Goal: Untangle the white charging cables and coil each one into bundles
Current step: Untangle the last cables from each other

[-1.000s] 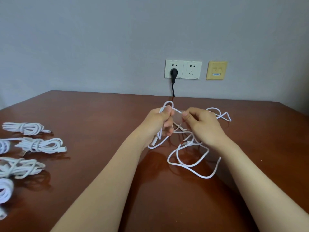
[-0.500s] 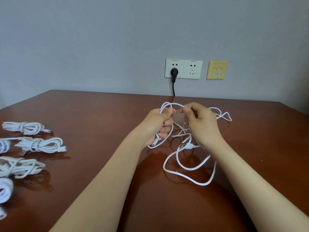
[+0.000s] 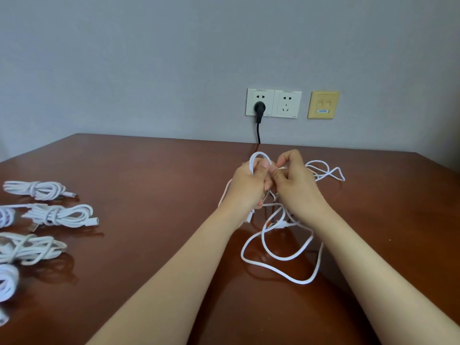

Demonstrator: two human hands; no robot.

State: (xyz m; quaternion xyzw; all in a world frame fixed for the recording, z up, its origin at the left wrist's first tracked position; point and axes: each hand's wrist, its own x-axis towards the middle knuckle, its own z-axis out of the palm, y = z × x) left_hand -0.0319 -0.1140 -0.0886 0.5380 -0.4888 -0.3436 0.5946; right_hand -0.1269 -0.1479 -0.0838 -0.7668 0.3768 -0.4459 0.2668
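White charging cables (image 3: 305,283) lie in a loose tangle on the brown table (image 3: 149,185), centre-right from where I watch. Their slack spreads toward me between the two forearms, and the far loops (image 3: 323,168) trail off beyond the right hand. My view of the knot itself is blocked: both hands are held over the table with the tangle's middle gathered between them.

The left hand (image 3: 245,188) has its fingers curled round several strands, and one upright loop (image 3: 260,155) arches over the fist. The right hand (image 3: 296,188) touches it, thumb and forefinger pinching a strand just beside the left thumb, the other fingers folded in. A white connector (image 3: 249,217) dangles under the left hand.

Well apart, along the left edge of the table, lie coiled bundles (image 3: 58,215), each wrapped round its own middle. Some are cut off by the frame.

On the grey wall (image 3: 124,70) behind, a double socket (image 3: 287,104) holds a black plug (image 3: 258,108) whose cord drops behind the table. A yellow wall plate (image 3: 323,105) sits just beside the socket.
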